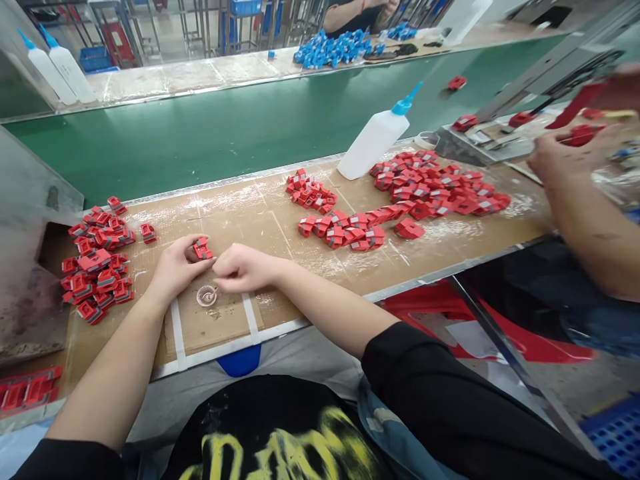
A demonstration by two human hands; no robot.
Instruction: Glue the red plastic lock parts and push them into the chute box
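Note:
Between the thumb and fingers of my left hand [179, 267] is a small red plastic part [202, 249] with grey along its edge. My right hand [246, 268] is closed close beside it, fingers curled toward the part; whatever it pinches, if anything, is too small or hidden to make out. Just below both hands, a small clear round dish [207, 296] sits on the cardboard-covered bench. One loose red part [148, 233] lies to the left of my left hand, beside a heap of similar red parts [100, 267].
More red parts [440, 183] are heaped to the right, with a white squeeze bottle [375, 143] behind them. A green conveyor belt [225, 133] runs beyond the bench. A co-worker's hand [565, 160] holds a red part at right. Blue parts [333, 50] lie across the belt.

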